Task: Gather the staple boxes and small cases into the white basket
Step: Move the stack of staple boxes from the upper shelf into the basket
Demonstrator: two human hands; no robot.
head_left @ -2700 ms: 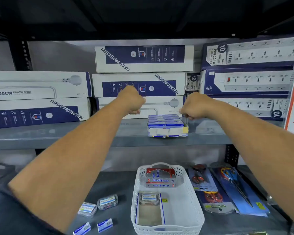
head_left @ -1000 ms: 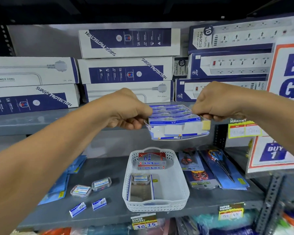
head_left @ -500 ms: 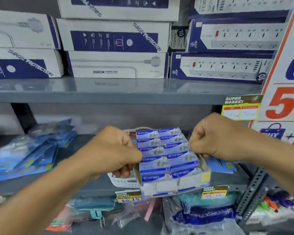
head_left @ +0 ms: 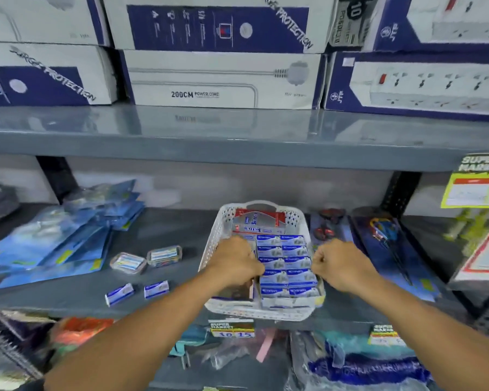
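A carton of blue-and-white staple boxes (head_left: 287,263) sits inside the right half of the white basket (head_left: 213,241) on the lower shelf. My left hand (head_left: 233,262) grips the carton's left edge and my right hand (head_left: 340,263) grips its right edge, both fists closed. A red-and-silver staple box (head_left: 259,221) lies at the basket's far end. Left of the basket, two small clear cases (head_left: 128,262) (head_left: 164,255) and two loose blue staple boxes (head_left: 119,294) (head_left: 156,289) rest on the shelf.
Blue blister packs (head_left: 60,238) pile up at the left, and carded scissors (head_left: 387,235) lie right of the basket. The upper shelf (head_left: 237,134) carries large surge-protector boxes (head_left: 220,80). Price tags (head_left: 232,330) hang on the shelf's front edge, and bagged goods fill the space below.
The carton came off the upper shelf in both hands, dropped down and now lies in the white basket. My view has tilted down towards the lower shelf.
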